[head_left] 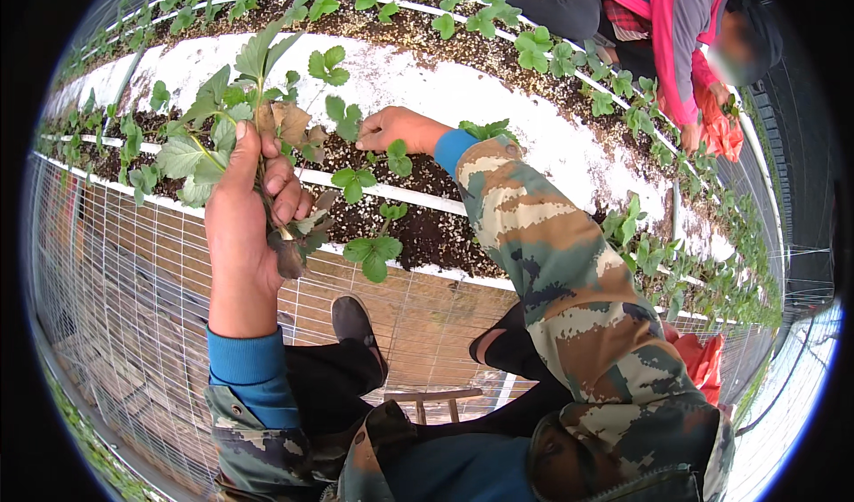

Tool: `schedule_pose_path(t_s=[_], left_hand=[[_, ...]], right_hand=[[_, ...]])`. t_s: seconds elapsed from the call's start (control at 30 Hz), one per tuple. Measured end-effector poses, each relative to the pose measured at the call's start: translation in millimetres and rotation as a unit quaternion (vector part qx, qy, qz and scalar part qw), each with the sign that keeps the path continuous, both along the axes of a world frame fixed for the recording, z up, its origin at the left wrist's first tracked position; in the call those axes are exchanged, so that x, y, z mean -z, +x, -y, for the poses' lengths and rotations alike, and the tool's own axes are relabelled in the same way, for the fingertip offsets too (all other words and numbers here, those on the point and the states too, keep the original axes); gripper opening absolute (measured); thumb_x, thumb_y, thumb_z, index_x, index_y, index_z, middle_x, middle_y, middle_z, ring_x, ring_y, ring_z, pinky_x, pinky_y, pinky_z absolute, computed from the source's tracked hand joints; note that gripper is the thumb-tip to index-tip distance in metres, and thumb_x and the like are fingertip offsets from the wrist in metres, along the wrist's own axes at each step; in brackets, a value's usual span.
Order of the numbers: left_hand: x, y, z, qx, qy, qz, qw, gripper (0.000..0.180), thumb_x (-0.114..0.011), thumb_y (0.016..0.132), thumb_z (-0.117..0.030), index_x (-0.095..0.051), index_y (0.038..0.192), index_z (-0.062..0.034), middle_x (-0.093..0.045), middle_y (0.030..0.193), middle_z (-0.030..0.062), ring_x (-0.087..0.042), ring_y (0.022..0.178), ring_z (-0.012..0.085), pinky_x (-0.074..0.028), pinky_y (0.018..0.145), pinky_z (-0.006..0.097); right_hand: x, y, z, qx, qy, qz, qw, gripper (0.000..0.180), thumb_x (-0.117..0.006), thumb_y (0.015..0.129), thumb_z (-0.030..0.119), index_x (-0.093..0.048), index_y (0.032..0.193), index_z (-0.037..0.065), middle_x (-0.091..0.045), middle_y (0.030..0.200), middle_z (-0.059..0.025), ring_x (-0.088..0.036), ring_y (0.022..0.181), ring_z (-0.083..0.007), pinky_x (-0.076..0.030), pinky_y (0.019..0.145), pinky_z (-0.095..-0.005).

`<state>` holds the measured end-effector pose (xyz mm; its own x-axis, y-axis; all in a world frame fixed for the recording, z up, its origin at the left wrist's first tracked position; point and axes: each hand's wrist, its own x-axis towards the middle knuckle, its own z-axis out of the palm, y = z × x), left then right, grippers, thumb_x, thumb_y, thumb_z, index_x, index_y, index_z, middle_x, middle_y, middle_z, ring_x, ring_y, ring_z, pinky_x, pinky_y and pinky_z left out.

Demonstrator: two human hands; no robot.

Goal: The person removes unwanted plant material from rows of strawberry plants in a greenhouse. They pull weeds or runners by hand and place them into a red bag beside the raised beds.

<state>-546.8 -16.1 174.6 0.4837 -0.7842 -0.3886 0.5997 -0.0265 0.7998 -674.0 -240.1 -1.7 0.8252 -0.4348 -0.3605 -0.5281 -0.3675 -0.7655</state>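
Note:
My left hand [242, 201] is closed round a bunch of strawberry leaves [191, 155], some green and some withered brown, with stems sticking out above and below the fist. My right hand [402, 132] reaches over the planting bed, its fingers pressed together low at the soil beside a young strawberry plant [345, 116]. What those fingertips hold, if anything, is hidden. Just below the right hand grow small strawberry plants [354, 183], rooted in dark soil [427, 235] speckled with white grains. Another plant [374, 251] leans over the near edge of the bed.
White pipes [400, 196] run along the rows, with a white sheet [391, 70] between them. Wire mesh [142, 253] hangs along the near side. A person in a pink and grey jacket [667, 48] works across the bed with a red bag [719, 126]. Another red bag [701, 364] lies at my right.

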Motion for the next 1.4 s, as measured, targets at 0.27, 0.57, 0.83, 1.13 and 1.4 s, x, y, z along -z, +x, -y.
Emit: schedule_pose_path(t_s=[0.27, 0.57, 0.83, 1.13, 1.4], left_hand=[[-2.9, 4.9, -2.5, -0.028, -0.006, 0.023, 0.999, 0.033, -0.048, 0.112, -0.041, -0.053, 0.096, -0.0125, -0.041, 0.068, -0.0039, -0.035, 0.052, 0.0082, -0.035, 0.055, 0.027], [-4.7, 23.1, -18.7, -0.078, -0.023, 0.079, 0.994, 0.034, -0.054, 0.110, -0.039, -0.058, 0.093, -0.0090, -0.053, 0.076, 0.0026, -0.045, 0.060, 0.0123, -0.040, 0.054, 0.027], [-13.1, 19.8, -23.6, -0.101, -0.010, 0.115, 0.988, 0.035, -0.055, 0.110, -0.037, -0.059, 0.093, -0.0071, -0.056, 0.077, 0.0027, -0.050, 0.060, 0.0131, -0.044, 0.056, 0.028], [-17.1, 25.9, -24.7, -0.114, -0.026, 0.164, 0.979, 0.032, -0.054, 0.110, -0.035, -0.061, 0.096, -0.0072, -0.056, 0.081, 0.0023, -0.050, 0.065, 0.0121, -0.043, 0.059, 0.026], [-27.3, 31.3, -36.3, -0.126, -0.045, 0.138, 0.981, 0.032, -0.052, 0.111, -0.035, -0.060, 0.097, -0.0072, -0.056, 0.082, 0.0025, -0.049, 0.065, 0.0125, -0.043, 0.058, 0.027]], right_hand=[[62.8, -20.3, 9.9, 0.060, -0.238, -0.103, 0.964, 0.037, -0.071, 0.090, 0.037, -0.077, 0.090, 0.000, -0.073, 0.095, -0.0238, -0.071, 0.091, -0.0434, -0.056, 0.086, -0.0495], [38.5, -21.4, -5.0, -0.055, -0.285, -0.151, 0.945, 0.021, -0.072, 0.078, 0.020, -0.078, 0.089, 0.003, -0.075, 0.094, -0.0203, -0.074, 0.088, -0.0395, -0.060, 0.080, -0.0481], [13.5, -58.3, 21.0, 0.071, -0.323, -0.196, 0.923, 0.028, -0.067, 0.085, 0.025, -0.077, 0.096, 0.001, -0.076, 0.098, -0.0221, -0.073, 0.094, -0.0419, -0.059, 0.087, -0.0501], [-91.8, 30.0, -118.4, 0.130, 0.166, 0.026, 0.977, 0.031, -0.064, 0.094, 0.023, -0.073, 0.099, -0.005, -0.074, 0.085, -0.0229, -0.074, 0.075, -0.0349, -0.061, 0.073, -0.0402], [24.7, 96.6, -128.9, 0.293, -0.090, 0.082, 0.948, 0.026, -0.069, 0.086, 0.023, -0.074, 0.084, -0.003, -0.073, 0.088, -0.0255, -0.072, 0.087, -0.0424, -0.059, 0.083, -0.0500]])
